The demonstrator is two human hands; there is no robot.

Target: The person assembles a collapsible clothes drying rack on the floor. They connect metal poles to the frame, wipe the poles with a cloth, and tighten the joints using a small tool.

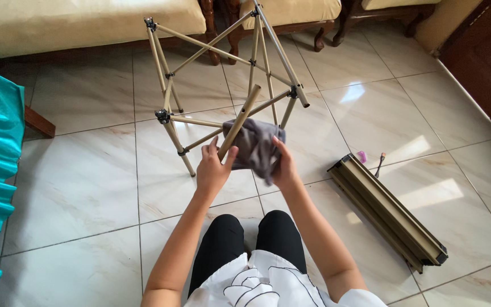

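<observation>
- Left hand (211, 170): fingers clenched around a gold frame tube (238, 122).
- Right hand (282, 165): fingers grasping grey cloth (254, 145), pressed against that tube, just beside left fingers.
- Folded gold rail bundle (390, 213): on floor, well right of the fingers.

Both hands raised ahead of the knees, each closed in a grip.

Left hand (212, 170): forearm extended forward, wrist straight, fingers curled shut, thumb up. Right hand (284, 165): just beside it, level, forearm angled inward, fingers closed, palm facing left. Both arms bare. Legs folded below the hands.
</observation>
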